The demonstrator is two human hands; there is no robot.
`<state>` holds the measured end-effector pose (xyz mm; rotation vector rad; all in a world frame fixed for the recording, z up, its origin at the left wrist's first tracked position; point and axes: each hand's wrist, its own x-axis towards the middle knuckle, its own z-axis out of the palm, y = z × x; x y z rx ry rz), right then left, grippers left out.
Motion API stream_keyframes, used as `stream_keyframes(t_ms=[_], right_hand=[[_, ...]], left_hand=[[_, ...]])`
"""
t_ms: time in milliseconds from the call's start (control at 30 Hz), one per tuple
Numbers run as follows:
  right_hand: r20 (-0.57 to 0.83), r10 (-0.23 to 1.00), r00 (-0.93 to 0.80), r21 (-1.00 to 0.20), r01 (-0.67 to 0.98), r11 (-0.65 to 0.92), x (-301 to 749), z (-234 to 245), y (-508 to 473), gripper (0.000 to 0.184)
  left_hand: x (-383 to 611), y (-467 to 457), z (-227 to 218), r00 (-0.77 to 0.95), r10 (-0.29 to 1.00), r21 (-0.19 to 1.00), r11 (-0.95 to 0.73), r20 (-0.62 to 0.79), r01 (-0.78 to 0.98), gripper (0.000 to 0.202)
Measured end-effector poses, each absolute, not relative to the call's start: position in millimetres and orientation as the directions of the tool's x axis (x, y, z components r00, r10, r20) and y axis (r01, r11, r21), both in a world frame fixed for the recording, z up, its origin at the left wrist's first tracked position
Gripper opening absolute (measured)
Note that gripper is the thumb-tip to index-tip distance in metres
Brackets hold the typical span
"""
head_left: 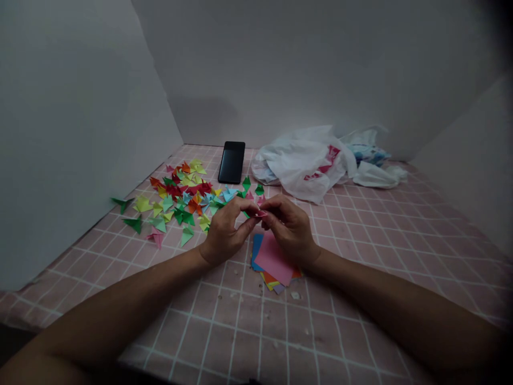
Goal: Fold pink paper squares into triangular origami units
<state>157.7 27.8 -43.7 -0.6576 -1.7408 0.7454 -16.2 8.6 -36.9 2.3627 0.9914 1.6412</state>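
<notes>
Between my two hands is a small folded piece of pink paper (261, 213), pinched at both ends above the table. My left hand (230, 229) grips its left side with thumb and fingers. On the other side, the thumb and fingertips of my right hand (292, 227) close on it; most of the piece is covered by my fingers. Below my right hand lies a loose stack of square coloured paper (274, 259), pink on top, with blue, orange, yellow and purple edges showing. To the left spreads a pile of folded paper cranes (184, 216) in many colours.
A black phone (231, 163) lies at the back of the table. White plastic bags (304, 160) are heaped at the back right. A pink checked cloth (372, 230) covers the table, with pale walls on the left, back and right.
</notes>
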Motion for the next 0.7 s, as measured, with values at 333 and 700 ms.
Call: stream_keyframes(t_ms=[333,700], right_hand=[[0.606,0.747,-0.272,-0.763,0.065,0.643,156.3,-41.8,27.2,0.004],[0.543,0.777,-0.319,-0.827,-0.041,0.561,157.8,-37.4,26.0,0.016]], left_hand=[[-16.3,9.9,-39.1,0.196,0.555,0.431,-0.786,0.809,0.444,0.012],[-16.8,11.7,-38.4,0.137,0.747,0.700,-0.660,0.651,0.271,0.007]])
